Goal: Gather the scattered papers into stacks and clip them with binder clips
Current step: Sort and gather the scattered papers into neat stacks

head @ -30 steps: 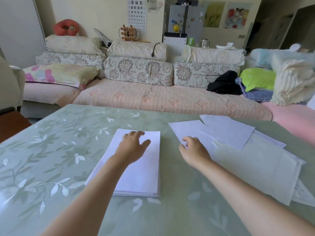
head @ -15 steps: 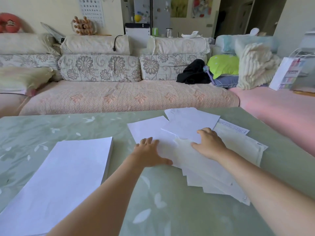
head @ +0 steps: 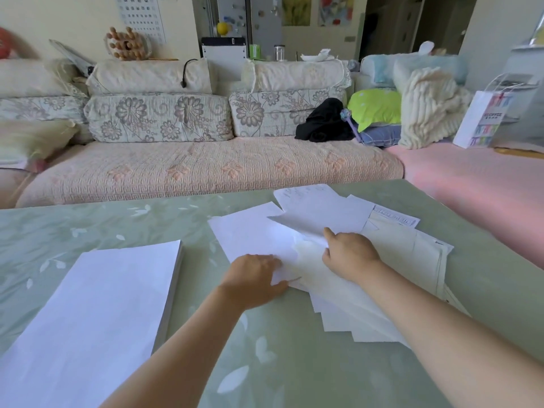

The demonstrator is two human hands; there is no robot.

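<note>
A pile of loose papers (head: 338, 295) lies fanned and overlapping on the right half of the green leaf-patterned table (head: 294, 363). Their corners point different ways, and a few printed sheets show at the far right edge of the pile.

The left hand (head: 253, 278) rests on the near left corner of one white sheet, knuckles up and fingers bent over the paper, with the thumb along the sheet's edge. The fingers are blurred, so I cannot tell whether they pinch the sheet or only press on it.

The right hand (head: 350, 254) is just beside it, further into the pile. Its fingers are narrow, curled around the near edge of an upper sheet, forefinger above and thumb below. That edge curls up off the papers under it.

To the left, apart from both hands, a thick squared-up stack (head: 103, 304) of white paper lies flat on the table, its long side running away from the person.

Beyond the table stands a sofa (head: 206, 169) with flowered cushions, a black cloth (head: 323, 122) and a bright green pillow (head: 375, 108)
</note>
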